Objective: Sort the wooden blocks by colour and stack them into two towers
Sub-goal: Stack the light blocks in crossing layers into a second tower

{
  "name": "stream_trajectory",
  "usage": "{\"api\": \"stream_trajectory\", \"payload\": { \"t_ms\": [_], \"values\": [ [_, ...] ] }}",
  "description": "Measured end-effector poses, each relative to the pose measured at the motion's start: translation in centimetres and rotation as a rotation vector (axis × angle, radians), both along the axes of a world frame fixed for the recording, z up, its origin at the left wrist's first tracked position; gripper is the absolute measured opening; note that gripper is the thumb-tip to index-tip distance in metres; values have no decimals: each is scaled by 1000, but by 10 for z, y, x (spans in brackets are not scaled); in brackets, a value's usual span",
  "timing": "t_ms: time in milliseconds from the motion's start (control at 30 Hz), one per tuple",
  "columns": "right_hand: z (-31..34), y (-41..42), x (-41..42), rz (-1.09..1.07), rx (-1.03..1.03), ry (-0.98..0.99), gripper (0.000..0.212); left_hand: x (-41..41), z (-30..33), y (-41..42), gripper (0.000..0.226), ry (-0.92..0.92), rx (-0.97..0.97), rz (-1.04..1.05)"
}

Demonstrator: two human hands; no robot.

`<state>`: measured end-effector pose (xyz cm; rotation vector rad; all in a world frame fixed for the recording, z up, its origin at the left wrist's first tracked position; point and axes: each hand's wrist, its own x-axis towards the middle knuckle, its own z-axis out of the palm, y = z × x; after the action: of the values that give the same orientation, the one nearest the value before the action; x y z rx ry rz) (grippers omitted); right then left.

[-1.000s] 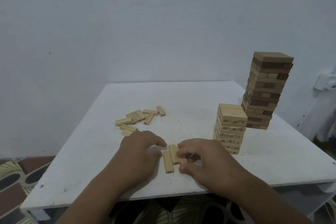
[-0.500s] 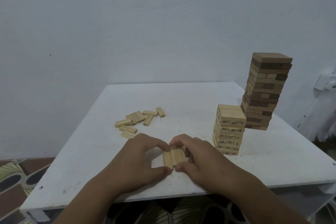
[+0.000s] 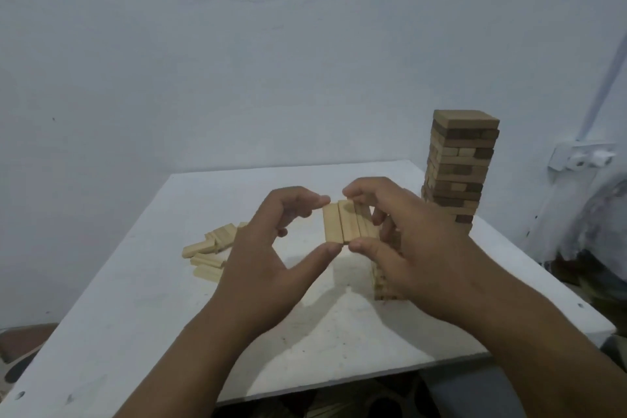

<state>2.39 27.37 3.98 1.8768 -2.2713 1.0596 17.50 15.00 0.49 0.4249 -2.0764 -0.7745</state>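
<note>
Three pale blocks (image 3: 347,221), side by side as one flat layer, are held above the bench (image 3: 135,299) at mid-frame. Left hand (image 3: 268,258): grip pinches the layer's left end, forefinger at the far edge, thumb at the near edge. Right hand (image 3: 407,241): grip pinches the right end likewise.

Behind the right hand, largely hidden, stands the pale tower (image 3: 385,285), partly built; this layer probably goes on it. Left of centre, loose pale blocks (image 3: 210,248) lie in a scatter, still to be stacked. At the right, further back, the brown tower (image 3: 458,166) stands tall and looks finished, close to the bench's right edge.

Room: the near and left bench offer open working space; the pale tower has less clearance, and its near edge is hidden by the wrist.
</note>
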Motion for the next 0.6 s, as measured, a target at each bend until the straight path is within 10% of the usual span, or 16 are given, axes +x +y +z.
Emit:
{"api": "stream_trajectory", "payload": {
  "t_ms": [600],
  "values": [
    [-2,11,-69,-75,85,-33,49,-78,-10,11,52,-28,163,-103]
  ]
}}
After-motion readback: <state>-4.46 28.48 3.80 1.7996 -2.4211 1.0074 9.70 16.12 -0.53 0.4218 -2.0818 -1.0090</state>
